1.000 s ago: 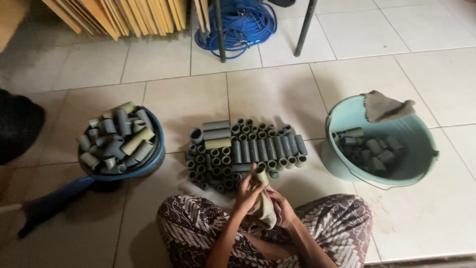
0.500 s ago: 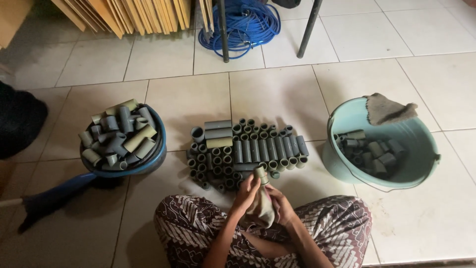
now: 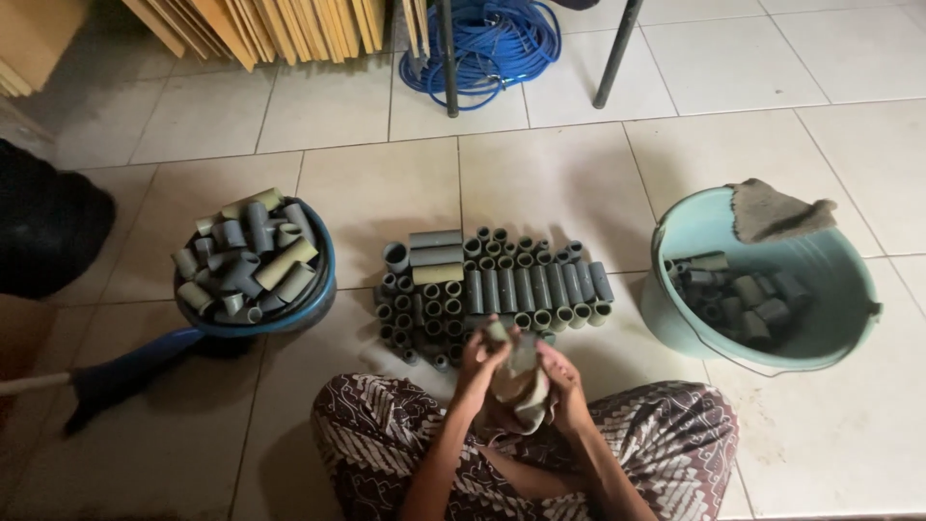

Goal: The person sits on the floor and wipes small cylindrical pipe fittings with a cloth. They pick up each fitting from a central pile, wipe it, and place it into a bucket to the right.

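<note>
I sit cross-legged on a tiled floor. My left hand (image 3: 479,368) grips a short grey pipe piece (image 3: 498,333) at its upper end. My right hand (image 3: 562,381) holds a pale cloth (image 3: 522,386) wrapped around the lower part of that piece. Just beyond my hands, several grey pipe pieces (image 3: 492,285) lie and stand in rows on the floor. A blue bucket (image 3: 323,294) heaped with more pipe pieces is at the left. At the right, a teal bucket (image 3: 675,333) holds several pieces, with a brown rag (image 3: 776,210) draped over its rim.
Wooden boards (image 3: 270,24) lean at the top left. A coil of blue cable (image 3: 492,43) lies around two dark metal legs (image 3: 615,53). A dark object (image 3: 48,222) sits at the left edge, and a blue handle (image 3: 125,367) lies on the floor below the blue bucket.
My hands have shifted slightly right and the cloth now covers more of the pipe piece. The view has tilted a little; the buckets and rows have not moved.
</note>
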